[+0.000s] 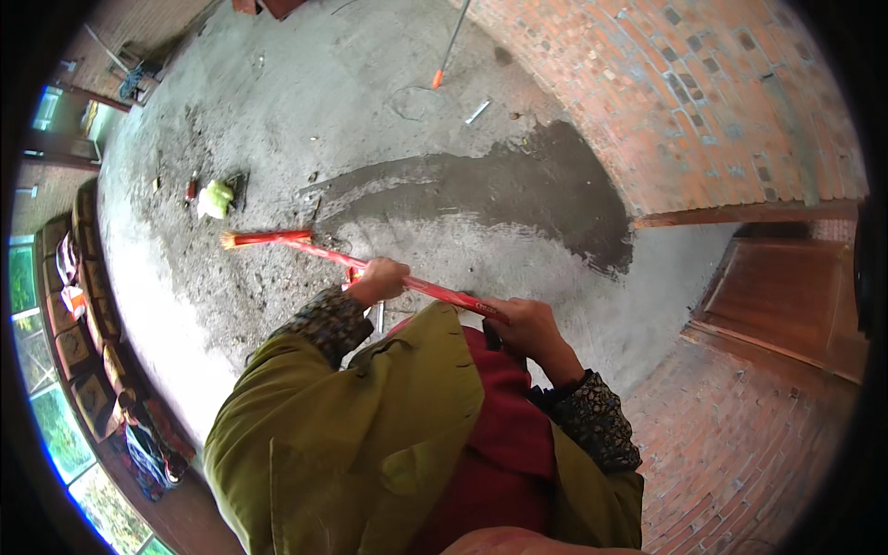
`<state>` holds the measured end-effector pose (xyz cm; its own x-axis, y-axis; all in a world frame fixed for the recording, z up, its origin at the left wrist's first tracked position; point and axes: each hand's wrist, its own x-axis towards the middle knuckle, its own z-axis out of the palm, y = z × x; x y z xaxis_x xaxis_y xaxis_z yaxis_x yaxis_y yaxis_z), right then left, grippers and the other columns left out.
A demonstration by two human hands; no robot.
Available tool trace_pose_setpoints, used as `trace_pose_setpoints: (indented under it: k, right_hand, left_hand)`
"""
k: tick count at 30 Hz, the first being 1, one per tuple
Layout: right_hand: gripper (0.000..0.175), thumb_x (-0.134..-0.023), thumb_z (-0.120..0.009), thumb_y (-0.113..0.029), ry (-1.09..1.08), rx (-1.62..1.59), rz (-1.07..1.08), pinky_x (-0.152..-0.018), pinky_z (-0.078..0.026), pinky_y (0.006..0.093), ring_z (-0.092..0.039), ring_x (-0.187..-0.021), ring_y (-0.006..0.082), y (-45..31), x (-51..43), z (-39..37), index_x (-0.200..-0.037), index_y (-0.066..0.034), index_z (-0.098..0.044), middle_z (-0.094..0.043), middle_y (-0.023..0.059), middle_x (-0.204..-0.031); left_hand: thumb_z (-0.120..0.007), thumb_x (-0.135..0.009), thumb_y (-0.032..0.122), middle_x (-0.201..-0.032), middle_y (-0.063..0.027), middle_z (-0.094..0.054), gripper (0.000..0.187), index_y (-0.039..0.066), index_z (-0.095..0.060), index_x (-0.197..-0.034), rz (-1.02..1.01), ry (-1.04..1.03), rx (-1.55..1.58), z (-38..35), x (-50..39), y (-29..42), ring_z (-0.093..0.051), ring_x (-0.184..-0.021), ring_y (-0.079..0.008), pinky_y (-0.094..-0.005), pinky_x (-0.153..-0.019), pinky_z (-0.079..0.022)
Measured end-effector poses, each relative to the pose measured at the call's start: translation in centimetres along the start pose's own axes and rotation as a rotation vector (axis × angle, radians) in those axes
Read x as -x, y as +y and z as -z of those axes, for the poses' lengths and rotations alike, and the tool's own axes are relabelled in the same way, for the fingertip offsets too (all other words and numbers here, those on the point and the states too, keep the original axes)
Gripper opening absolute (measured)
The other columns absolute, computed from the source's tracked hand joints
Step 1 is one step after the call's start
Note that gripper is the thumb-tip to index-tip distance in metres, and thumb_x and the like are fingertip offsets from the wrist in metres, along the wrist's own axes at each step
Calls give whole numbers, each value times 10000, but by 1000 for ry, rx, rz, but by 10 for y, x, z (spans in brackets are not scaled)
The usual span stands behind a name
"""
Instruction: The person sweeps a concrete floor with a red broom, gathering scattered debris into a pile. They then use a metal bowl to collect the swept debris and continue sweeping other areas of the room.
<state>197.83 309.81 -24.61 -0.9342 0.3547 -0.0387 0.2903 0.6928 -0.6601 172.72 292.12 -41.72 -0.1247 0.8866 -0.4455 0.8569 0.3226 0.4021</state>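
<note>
Both my hands grip the red handle of a broom [444, 291], which slants across in front of me. My left hand [385, 279] is closed around the middle of the handle. Near the handle's end, by my chest, my right hand [531, 326] is wrapped around it. The broom head [267, 238], red with pale bristle tips, lies off to the left over the concrete floor [333, 90]; whether it touches the floor I cannot tell. Dirt and small debris are scattered around it. A dark wet patch [499, 187] spreads across the floor beyond the broom.
A pale green crumpled bag [216, 199] lies on the floor left, beside a small red item [190, 189]. Ahead is a rod with an orange end [438, 78]. A brick wall [694, 104] and wooden door [777, 298] stand right; a long sofa [83, 312] lines the left.
</note>
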Motion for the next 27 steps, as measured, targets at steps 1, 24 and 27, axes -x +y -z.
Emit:
trace_pose_setpoints:
  k: [1, 24, 27]
  right_hand:
    - [235, -763, -658, -191, 2, 15, 22, -504, -476, 403, -605, -584, 306, 0, -2, 9, -998, -185, -662, -602, 86, -665]
    - [336, -817, -626, -166, 99, 644, -611, -470, -469, 437, -597, -531, 321, 115, 43, 197, -1136, -73, -578, -579, 127, -647]
    - [339, -812, -614, -147, 73, 496, -477, -457, -466, 435, -592, -510, 320, 158, 15, 188, -1141, -78, -572, -569, 129, -629]
  left_hand:
    - [-625, -708, 182, -702, -125, -637, 76, 131, -643, -762, 7, 41, 60, 9, 6, 4, -636, -718, -351, -473, -643, -499]
    - [-688, -610, 168, -754, -63, -578, 144, 123, -559, -654, -885, 371, 144, 49, -418, 322, -597, -797, -303, -418, -720, -481]
    - [-690, -604, 166, -770, -61, -571, 152, 121, -551, -646, -721, 327, 147, 29, -432, 264, -596, -827, -291, -416, -728, -488]
